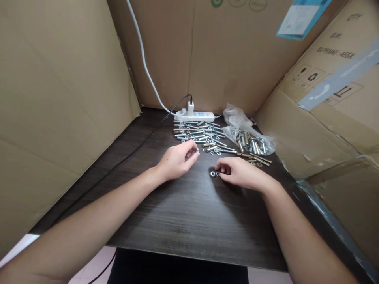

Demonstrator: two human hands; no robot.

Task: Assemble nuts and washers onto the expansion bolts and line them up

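My left hand (179,161) is closed in a pinch above the table, with a small shiny metal piece (197,150) at the fingertips; its kind is too small to make out. My right hand (238,172) rests low over the table, thumb and curled forefinger pinched at a small ring-shaped washer (218,174). Just left of that washer lies a hex nut (212,173), apart from the fingers. Beyond both hands are rows of long silver bolts (198,132), with loose washers (218,153) scattered at their near side.
A white power strip (195,116) with a plugged-in charger and cables stands at the back. To the right, a clear plastic bag (237,118) lies by several thick anchor bolts (254,145). Cardboard walls (59,98) enclose the dark table (183,221) on three sides. A black cable (127,159) crosses its left part.
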